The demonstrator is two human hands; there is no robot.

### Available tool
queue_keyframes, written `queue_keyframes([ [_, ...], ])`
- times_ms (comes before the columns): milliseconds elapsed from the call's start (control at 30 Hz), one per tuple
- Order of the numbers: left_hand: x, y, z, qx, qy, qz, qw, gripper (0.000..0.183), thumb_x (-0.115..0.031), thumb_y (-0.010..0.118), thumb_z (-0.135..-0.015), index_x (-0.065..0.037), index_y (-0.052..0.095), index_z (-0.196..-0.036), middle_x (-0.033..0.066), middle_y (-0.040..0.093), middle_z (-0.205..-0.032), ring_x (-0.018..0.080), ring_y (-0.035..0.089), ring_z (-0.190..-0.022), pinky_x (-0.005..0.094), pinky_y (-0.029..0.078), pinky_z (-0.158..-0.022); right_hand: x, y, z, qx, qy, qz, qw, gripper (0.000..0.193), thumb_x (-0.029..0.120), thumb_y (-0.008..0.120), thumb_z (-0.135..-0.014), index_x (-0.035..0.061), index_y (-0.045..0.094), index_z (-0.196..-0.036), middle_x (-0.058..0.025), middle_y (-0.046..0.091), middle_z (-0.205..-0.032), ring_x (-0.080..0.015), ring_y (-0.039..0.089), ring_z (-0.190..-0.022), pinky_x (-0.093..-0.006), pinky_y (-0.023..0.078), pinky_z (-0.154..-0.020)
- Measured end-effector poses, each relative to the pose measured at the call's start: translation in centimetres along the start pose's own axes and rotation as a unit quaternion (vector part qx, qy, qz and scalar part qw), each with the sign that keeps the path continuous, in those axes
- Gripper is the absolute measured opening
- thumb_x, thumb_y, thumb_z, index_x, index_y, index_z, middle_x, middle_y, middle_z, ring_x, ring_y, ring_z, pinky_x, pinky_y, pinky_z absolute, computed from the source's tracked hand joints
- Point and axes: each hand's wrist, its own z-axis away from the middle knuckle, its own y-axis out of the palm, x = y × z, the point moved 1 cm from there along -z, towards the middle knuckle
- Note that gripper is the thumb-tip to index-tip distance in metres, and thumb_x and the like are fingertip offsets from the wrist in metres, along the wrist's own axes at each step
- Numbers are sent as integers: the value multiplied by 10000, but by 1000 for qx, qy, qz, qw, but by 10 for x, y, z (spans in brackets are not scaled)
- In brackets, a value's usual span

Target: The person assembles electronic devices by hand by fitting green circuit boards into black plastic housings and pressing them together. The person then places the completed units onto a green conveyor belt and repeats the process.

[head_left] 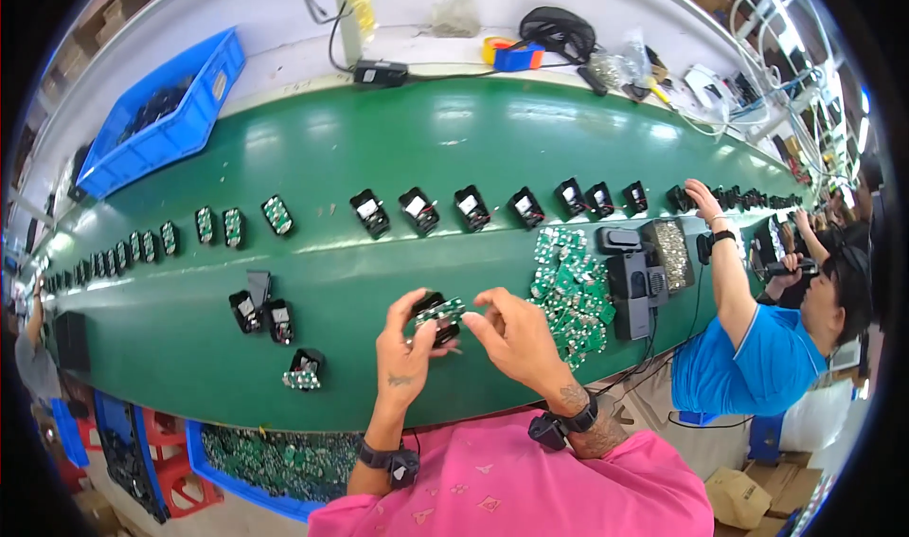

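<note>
My left hand [405,348] is closed around a small black plastic housing [437,299], held above the green bench. A green circuit board [441,313] lies tilted across the opening of this housing. With curled fingers, my right hand [516,336] grips the board's right end between thumb and forefinger; the exact contact is hard to make out. To the left of my hands sit two black housings, one [245,312] beside the other [279,321]. Closer to me is another housing [305,364] with a circuit board leaning out of it.
A pile of green circuit boards [572,295] lies right of my hands, beside black devices [629,291] and a tray of small metal parts [668,253]. Housings line the bench [379,120]. A co-worker in blue [748,357] reaches in at right. Blue bins [166,125] stand around.
</note>
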Motion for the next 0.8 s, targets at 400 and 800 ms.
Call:
queue_keyframes([
  [400,-9,13,8,-5,12,14,1000,580,134,674,-801,47,498,-1346,158,586,-1228,210,686,-910,290,621,-747,-10,11,11,34,69,-376,923,157,116,672,-941,-36,639,-954,-40,662,-745,-69,617,-659,-231,489,-591],
  [800,-6,16,15,28,48,4,998,503,100,635,-849,46,528,-1338,142,607,-1205,203,668,-966,290,603,-759,3,-6,21,63,-15,-157,985,318,259,619,-964,-10,623,-795,-126,574,-638,-239,520,-555,-378,408,-535],
])
